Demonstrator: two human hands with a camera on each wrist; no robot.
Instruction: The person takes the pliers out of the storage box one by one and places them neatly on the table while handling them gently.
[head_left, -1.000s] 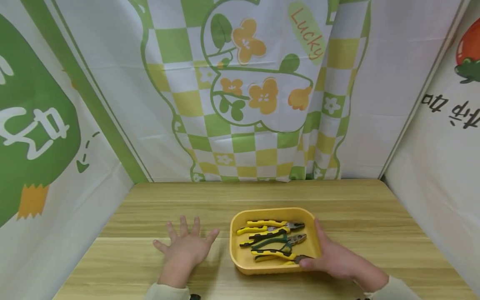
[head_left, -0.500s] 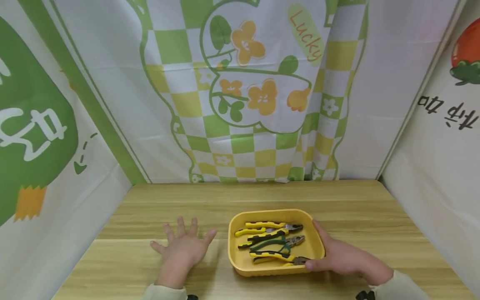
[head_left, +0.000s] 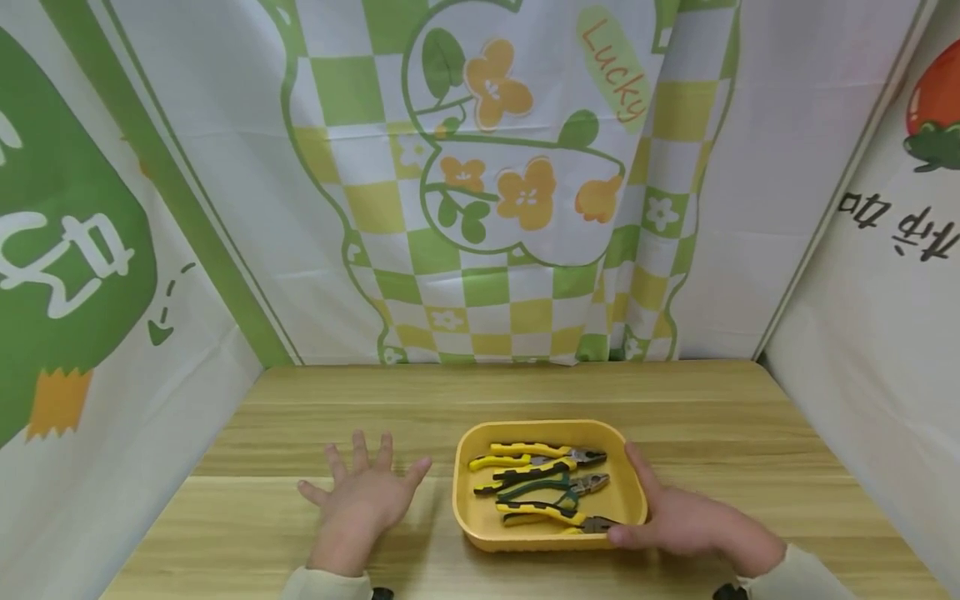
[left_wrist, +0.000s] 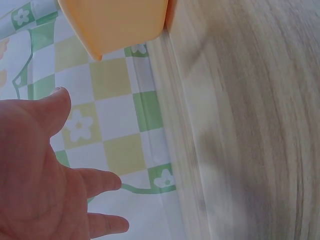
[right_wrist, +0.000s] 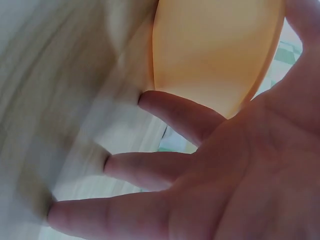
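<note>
A yellow plastic basket [head_left: 465, 521] sits on the wooden table and contains several pliers. Those with yellow-and-black handles include one pair [head_left: 536, 508] at the front and another [head_left: 551, 450] at the back; between them lie pliers with dark green handles [head_left: 536, 490]. My right hand [head_left: 690, 517] spans the basket's right end, thumb at the front corner and index finger along the side. In the right wrist view its other fingers [right_wrist: 150, 167] stretch straight towards the tabletop. To the left of the basket, apart from it, my left hand [head_left: 363, 500] is spread and holds nothing.
The wooden table [head_left: 300, 408] reaches back to a checked fabric curtain [head_left: 510, 292]. Printed cloth walls stand on the left [head_left: 202, 400] and right [head_left: 847, 350]. The basket's side [left_wrist: 120, 25] also shows in the left wrist view.
My right hand has shifted slightly to the right at the basket's corner. The left hand stays spread in about the same place, and the pliers look unchanged.
</note>
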